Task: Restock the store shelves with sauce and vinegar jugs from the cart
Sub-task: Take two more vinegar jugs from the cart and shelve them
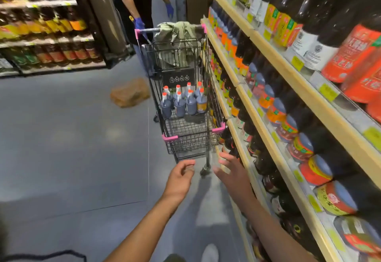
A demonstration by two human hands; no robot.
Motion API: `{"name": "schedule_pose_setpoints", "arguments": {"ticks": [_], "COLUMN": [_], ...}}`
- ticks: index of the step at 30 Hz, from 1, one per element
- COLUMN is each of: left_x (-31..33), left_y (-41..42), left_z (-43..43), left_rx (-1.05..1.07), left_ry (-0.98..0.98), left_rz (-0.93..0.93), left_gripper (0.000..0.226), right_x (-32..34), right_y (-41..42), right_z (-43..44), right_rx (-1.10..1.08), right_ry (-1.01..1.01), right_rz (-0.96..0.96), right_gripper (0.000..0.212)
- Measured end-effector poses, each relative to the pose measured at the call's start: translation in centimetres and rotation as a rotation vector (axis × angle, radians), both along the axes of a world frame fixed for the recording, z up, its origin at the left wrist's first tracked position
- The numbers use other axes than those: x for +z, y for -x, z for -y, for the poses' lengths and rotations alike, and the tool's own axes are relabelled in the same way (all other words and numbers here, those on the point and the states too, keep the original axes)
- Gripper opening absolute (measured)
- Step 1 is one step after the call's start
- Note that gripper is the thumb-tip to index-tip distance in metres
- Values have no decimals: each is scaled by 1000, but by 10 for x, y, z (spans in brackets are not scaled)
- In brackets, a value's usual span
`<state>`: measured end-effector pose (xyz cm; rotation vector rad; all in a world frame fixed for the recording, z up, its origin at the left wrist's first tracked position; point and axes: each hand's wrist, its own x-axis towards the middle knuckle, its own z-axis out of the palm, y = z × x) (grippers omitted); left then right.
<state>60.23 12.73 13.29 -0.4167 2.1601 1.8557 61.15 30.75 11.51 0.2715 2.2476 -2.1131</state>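
A black wire cart with pink corner guards stands in the aisle ahead, close against the shelves on the right. Several dark jugs with red-and-white caps stand upright in its basket, towards the far end. My left hand reaches forward below the cart's near end, fingers loosely curled, holding nothing. My right hand stretches out beside it with fingers spread, close to the lowest shelf edge, also holding nothing. The wooden shelves on the right are packed with dark sauce bottles with orange, red and blue labels.
A person in a black shirt and blue gloves stands behind the cart's handle. A green cloth hangs over the handle end. A brown bag lies on the grey floor left of the cart. More stocked shelves line the far left.
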Motion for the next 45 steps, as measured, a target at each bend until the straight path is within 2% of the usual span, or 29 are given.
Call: {"name": "schedule_pose_setpoints", "arguments": {"ticks": [3,10,17,20,25,31,39,45], "left_x": [4,9,5,0,-13,-31,-68,-101], "left_y": [31,123,226,266,320,378,456,503], "left_z": [10,43,92,111,129,138,141,139], "left_rx": [71,161,123,74,58,88,210,308], "left_ry": [-21,-54,-67,-14,-8,-15,-24,-36], "left_rz": [7,41,1,-29,20,129,235,381], "left_gripper": [20,23,24,23,24,28,22,19], "right_x": [0,-2,-5,-4,-12,-36,-99,-160], "right_y": [42,146,256,295,350,421,537,612], "right_z": [5,35,78,91,111,130,159,187], "right_rx": [31,90,116,128,123,234,387,487], "right_ry": [42,5,-76,-78,-102,-196,-223,-293], "right_rz": [34,25,60,59,89,144,346,615], "right_gripper": [39,39,38,39,36,34,36,32]}}
